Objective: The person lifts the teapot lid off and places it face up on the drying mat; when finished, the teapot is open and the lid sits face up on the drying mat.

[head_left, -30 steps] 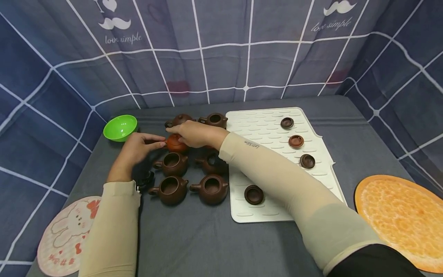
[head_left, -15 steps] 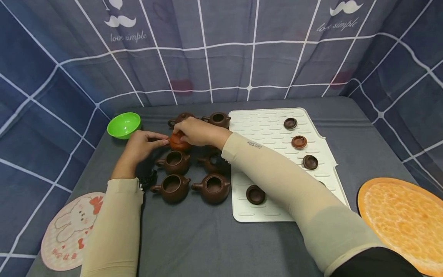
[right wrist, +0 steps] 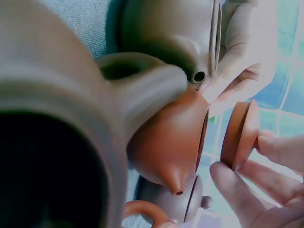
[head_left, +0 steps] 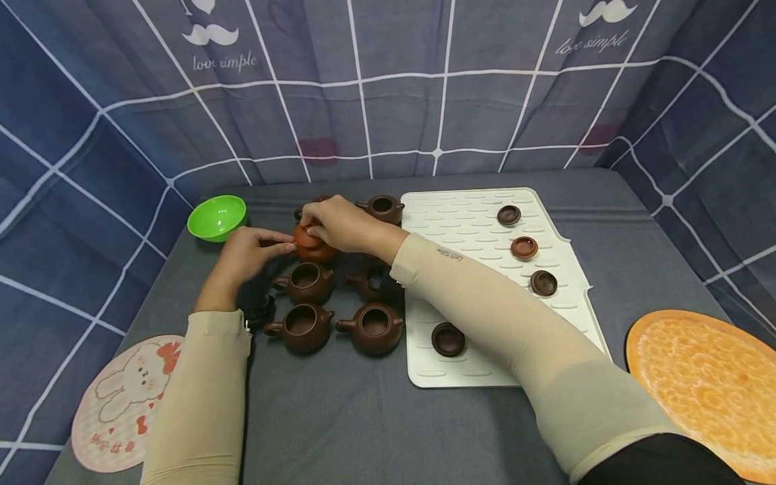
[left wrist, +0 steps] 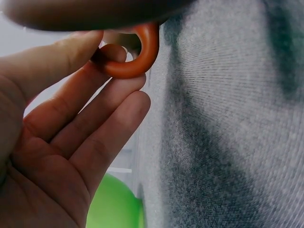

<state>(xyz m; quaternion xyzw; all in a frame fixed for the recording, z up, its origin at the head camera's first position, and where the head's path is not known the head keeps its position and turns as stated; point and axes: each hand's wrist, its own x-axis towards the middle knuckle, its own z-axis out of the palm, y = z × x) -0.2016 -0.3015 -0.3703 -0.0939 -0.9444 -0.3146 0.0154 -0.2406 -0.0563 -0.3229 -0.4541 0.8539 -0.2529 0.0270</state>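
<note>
My left hand (head_left: pixel 245 256) pinches the looped handle (left wrist: pixel 151 52) of an orange-brown clay teapot (head_left: pixel 318 254) between thumb and fingers. Over that pot, my right hand (head_left: pixel 348 225) holds a small orange teapot lid (right wrist: pixel 239 135) by its knob side. In the right wrist view the lid stands tilted, apart from the pot's rim, and my right fingertips (right wrist: pixel 225 183) touch its edge. The left hand also shows there behind the spouts. Nearer me stand brown lidless teapots, among them one with a dark round mouth (head_left: pixel 308 283) and another (head_left: pixel 372 329) lower right.
A white ridged mat (head_left: pixel 448 222) on the right bears several lids, such as a dark one (head_left: pixel 448 339) and a reddish one (head_left: pixel 524 248). A green bowl (head_left: pixel 217 218) stands back left. Round mats, a pink one (head_left: pixel 130 404) and an orange one (head_left: pixel 697 377), lie at the sides.
My right hand has risen slightly over the orange teapot, and the lid in its fingers shows more. The left hand stays at the handle. The head view has shifted a little.
</note>
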